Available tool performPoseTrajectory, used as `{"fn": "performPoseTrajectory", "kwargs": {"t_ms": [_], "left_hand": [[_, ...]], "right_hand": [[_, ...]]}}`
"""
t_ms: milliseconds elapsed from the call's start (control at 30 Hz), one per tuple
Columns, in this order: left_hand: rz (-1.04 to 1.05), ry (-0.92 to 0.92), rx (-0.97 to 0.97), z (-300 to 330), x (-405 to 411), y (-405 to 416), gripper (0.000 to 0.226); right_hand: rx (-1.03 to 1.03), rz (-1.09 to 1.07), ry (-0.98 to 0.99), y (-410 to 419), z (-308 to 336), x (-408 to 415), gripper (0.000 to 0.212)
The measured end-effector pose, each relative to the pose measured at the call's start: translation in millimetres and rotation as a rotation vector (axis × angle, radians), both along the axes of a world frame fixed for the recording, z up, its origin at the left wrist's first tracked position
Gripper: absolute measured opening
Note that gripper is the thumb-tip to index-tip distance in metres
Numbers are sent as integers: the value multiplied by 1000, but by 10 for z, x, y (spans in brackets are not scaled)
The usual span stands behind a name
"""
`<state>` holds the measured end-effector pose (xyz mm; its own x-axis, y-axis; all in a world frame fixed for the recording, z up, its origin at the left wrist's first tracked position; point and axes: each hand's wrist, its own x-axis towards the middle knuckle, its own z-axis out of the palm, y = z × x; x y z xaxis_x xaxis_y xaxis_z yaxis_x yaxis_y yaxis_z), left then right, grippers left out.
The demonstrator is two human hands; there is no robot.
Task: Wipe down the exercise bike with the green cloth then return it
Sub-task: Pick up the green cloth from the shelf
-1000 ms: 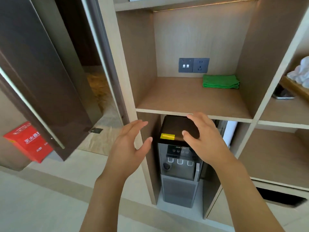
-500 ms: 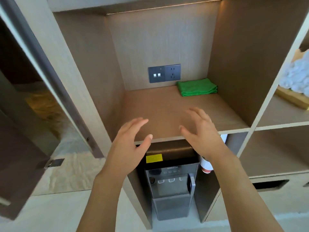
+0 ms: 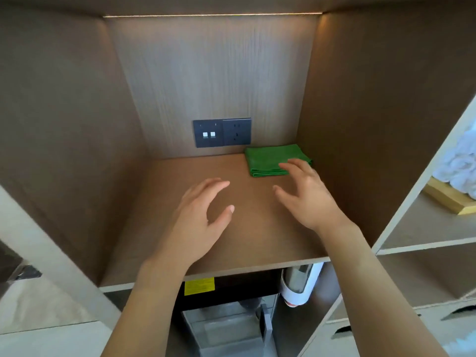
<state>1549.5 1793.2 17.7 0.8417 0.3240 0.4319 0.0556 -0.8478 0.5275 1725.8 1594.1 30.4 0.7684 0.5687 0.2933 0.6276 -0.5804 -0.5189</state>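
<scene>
A folded green cloth [image 3: 268,159] lies at the back right corner of a wooden shelf [image 3: 164,243] inside a cubby. My right hand [image 3: 306,199] is open with fingers spread, its fingertips over the cloth's near right edge; whether they touch it I cannot tell. My left hand [image 3: 198,220] hovers open above the middle of the shelf, holding nothing. No exercise bike is in view.
A dark switch and socket panel [image 3: 222,132] sits on the cubby's back wall, left of the cloth. Below the shelf stands a dark water dispenser [image 3: 226,287] with a cup holder [image 3: 296,287]. White towels [image 3: 461,166] on a wooden tray [image 3: 448,199] fill the cubby to the right.
The view has closed in on the cubby. Both hands moved forward over the shelf, and my right hand reached the green cloth's near edge.
</scene>
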Motion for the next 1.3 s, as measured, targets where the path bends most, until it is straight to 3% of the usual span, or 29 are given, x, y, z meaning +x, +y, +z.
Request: {"fn": "performPoseTrajectory", "kwargs": {"t_ms": [267,500,667,1033,1300], "left_hand": [[-41,106,123,106,834,-5,54],[-65,235,333,159,1440,101,62],[-112,374,322,-106,1700,129,67],[-65,425,278,-152,1618,37,58],[-91,303,196,-186,701,-145,46]], "right_hand": [[-108,-4,-24,280,95,761,66],[-301,20,66,455,-115,872,70],[-363,31,91,469,-159,875,76],[-376,39,74,420,-60,750,65],[-248,137,-4,114,-155,84,48]]}}
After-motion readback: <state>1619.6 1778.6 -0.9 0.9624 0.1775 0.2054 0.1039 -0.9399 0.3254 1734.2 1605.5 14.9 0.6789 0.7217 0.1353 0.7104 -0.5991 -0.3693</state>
